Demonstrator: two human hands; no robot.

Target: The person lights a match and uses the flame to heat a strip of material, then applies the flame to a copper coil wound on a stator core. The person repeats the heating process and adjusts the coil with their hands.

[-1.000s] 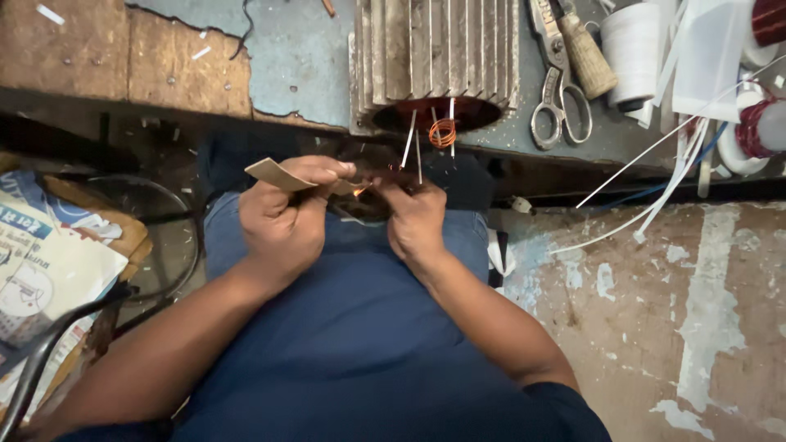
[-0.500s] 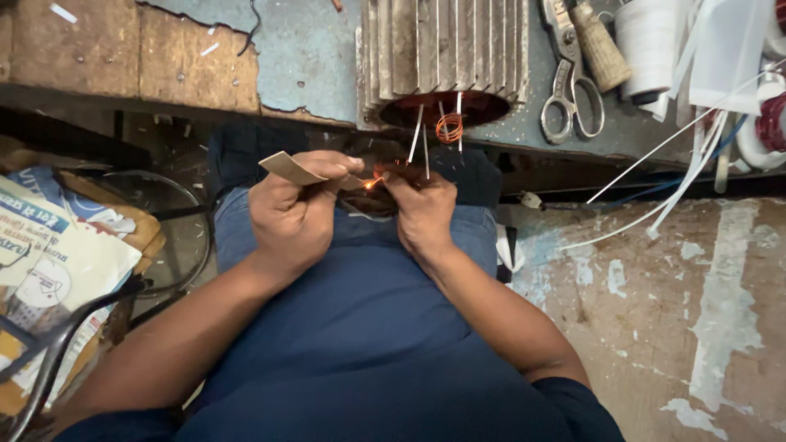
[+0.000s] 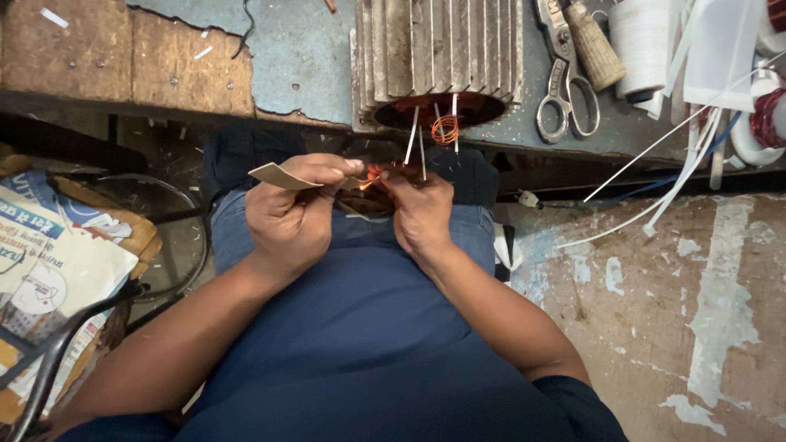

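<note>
My left hand (image 3: 291, 213) is closed on a small tan piece of sandpaper (image 3: 278, 175), its fingertips pinching copper wire ends (image 3: 372, 174) in front of my chest. My right hand (image 3: 419, 211) pinches the same copper wire from the other side, so both hands meet at the wire. Just beyond them, at the bench edge, stands a grey finned motor stator (image 3: 438, 49) with reddish copper windings, white sleeve strips (image 3: 412, 135) and a small copper wire coil (image 3: 444, 128) hanging from its opening.
On the bench to the right lie scissors (image 3: 565, 82), a wooden-handled tool (image 3: 591, 45), a white thread spool (image 3: 643, 45) and white sleeving strands (image 3: 663, 176). Printed paper bags (image 3: 49, 262) and a black cable (image 3: 65, 336) sit at my left. A worn concrete floor (image 3: 696, 311) spreads right.
The view has shifted slightly; my hands have stayed together at the wire, rubbing its ends with small motions. The sandpaper remains in my left hand.
</note>
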